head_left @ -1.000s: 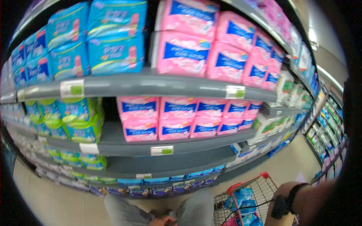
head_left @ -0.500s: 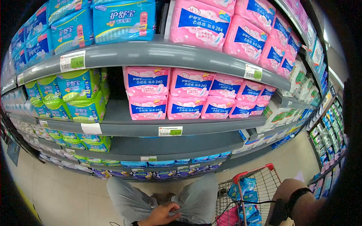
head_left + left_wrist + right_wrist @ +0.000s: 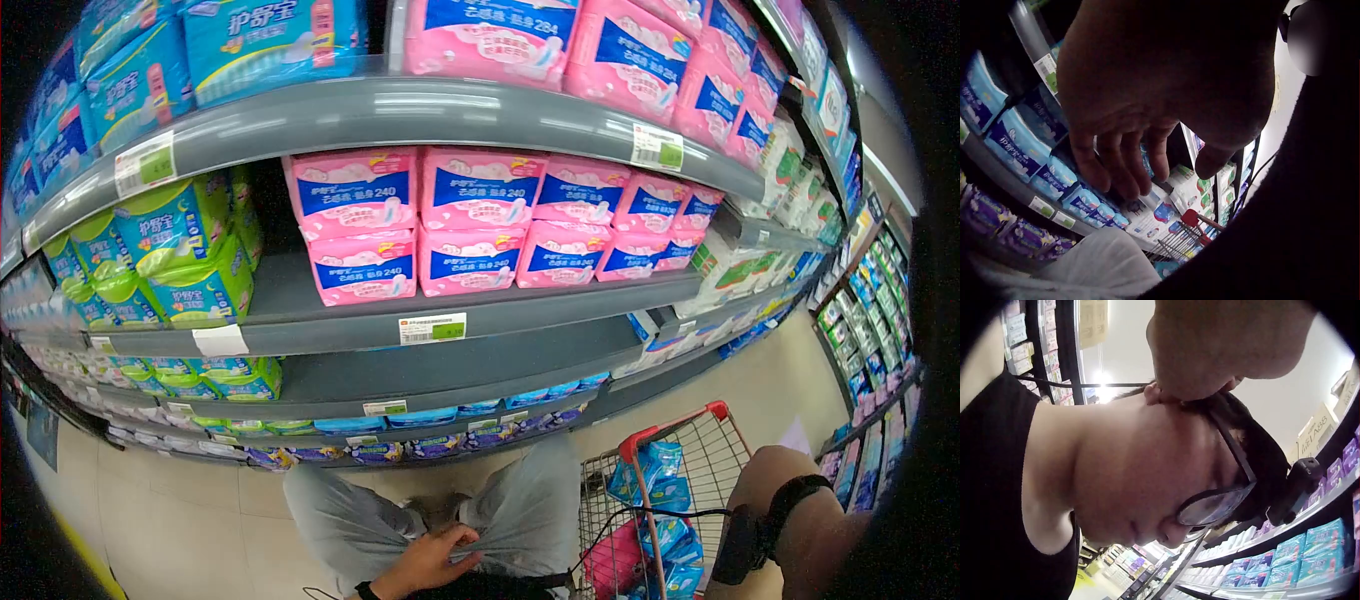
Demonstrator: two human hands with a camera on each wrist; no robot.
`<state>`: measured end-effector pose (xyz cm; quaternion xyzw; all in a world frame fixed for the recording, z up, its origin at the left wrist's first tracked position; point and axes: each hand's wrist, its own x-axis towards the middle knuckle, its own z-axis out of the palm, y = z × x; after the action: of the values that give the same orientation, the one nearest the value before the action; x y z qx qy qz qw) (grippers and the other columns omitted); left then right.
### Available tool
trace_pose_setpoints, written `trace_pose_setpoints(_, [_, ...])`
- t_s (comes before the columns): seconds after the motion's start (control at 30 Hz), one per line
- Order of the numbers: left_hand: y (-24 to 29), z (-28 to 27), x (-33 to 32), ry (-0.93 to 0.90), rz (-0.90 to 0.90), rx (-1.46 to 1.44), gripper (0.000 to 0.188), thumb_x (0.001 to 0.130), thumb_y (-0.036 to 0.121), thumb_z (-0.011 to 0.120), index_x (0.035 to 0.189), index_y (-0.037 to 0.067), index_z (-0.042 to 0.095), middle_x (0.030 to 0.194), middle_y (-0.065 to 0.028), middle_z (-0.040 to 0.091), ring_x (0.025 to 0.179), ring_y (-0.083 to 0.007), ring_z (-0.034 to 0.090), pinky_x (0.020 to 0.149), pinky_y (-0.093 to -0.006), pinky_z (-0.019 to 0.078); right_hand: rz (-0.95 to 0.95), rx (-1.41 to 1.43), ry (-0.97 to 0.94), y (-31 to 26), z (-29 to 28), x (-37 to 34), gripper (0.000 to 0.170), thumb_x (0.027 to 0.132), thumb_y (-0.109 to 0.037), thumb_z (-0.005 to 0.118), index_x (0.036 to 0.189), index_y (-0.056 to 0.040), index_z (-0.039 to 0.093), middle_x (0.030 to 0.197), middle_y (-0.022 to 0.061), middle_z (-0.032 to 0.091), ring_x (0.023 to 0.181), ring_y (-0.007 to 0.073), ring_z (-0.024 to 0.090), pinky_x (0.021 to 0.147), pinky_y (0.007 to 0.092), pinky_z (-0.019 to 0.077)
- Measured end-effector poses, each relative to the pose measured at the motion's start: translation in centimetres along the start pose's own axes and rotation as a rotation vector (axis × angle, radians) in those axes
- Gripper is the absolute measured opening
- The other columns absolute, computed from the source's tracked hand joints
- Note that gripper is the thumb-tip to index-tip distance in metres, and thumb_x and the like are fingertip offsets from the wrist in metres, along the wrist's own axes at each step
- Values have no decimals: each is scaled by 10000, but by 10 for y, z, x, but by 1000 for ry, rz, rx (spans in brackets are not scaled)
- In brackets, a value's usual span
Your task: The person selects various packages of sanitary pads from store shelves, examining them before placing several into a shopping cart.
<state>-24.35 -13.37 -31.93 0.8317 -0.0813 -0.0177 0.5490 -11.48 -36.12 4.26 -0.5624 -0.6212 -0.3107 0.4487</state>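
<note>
My left hand [image 3: 435, 562] lies over the lap between the grey-trousered knees [image 3: 530, 500], thumb apart from the fingers, holding nothing visible. The left wrist view shows this hand [image 3: 1147, 112] from close by, its fingers loosely bent with nothing between them, shelves behind. My right arm [image 3: 790, 480] is raised at the right edge of the head view, a black strap round the wrist. In the right wrist view the right hand [image 3: 1229, 350] is up against the side of the head; its fingers are mostly hidden.
Shelves hold pink packs [image 3: 360, 265], blue packs [image 3: 275, 40] and green packs [image 3: 200, 285]. A wire cart with a red handle [image 3: 680, 425] stands right of the knees, with blue packs [image 3: 670, 490] and a pink item [image 3: 615, 560] inside. Another shelf [image 3: 870, 320] stands far right.
The head view has tilted down, so the shelves sit higher in it. More of my left hand shows at the lap than a second ago. The right arm remains raised.
</note>
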Motion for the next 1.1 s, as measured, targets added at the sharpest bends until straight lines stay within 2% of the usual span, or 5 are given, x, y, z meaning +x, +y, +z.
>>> trace_pose_setpoints(0.33, [6, 0, 4, -26, -47, -7, 330, 878, 291, 730, 1077, 73, 582, 982, -143, 674, 919, -294, 682, 755, -382, 543, -104, -56, 31, -32, -12, -6, 283, 844, -303, 639, 899, -73, 483, 789, 3, 487, 745, 134, 491, 695, 284, 376])
trace_pose_setpoints(0.63, [-22, 18, 6, -138, -113, -65, 447, 814, 217, 762, 1187, 68, 567, 1028, -156, 633, 938, -317, 645, 774, -396, 518, -167, -222, 375, -49, -47, -63, 263, 847, -271, 646, 905, -68, 489, 783, -2, 488, 734, 120, 476, 683, 278, 376])
trace_pose_setpoints(0.83, [6, 10, 16, -167, -184, -101, 303, 879, 141, 696, 1148, 73, 575, 953, -138, 647, 861, -285, 657, 747, -354, 502, 985, -309, 658, 86, -112, -259, 69, 944, -61, 566, 876, -70, 565, 686, -30, 485, 603, 61, 431, 533, 218, 347])
trace_pose_setpoints(0.93, [7, 15, 22, -214, -138, -14, 278, 896, 193, 691, 1122, 76, 580, 895, -140, 636, 808, -288, 645, 725, -356, 501, 1424, -478, 327, 115, -127, -399, 167, 914, -205, 654, 932, -41, 627, 756, 36, 609, 708, 146, 568, 630, 300, 462])
trace_pose_setpoints(1.1, [32, 16, 39, -185, -120, 28, 260, 897, 238, 697, 1078, 81, 598, 819, -127, 622, 735, -274, 625, 676, -359, 490, 1966, -547, -262, 100, -98, -546, 812, 730, -481, 821, 1245, 53, 491, 1170, 235, 633, 1042, 342, 649, 928, 392, 507])
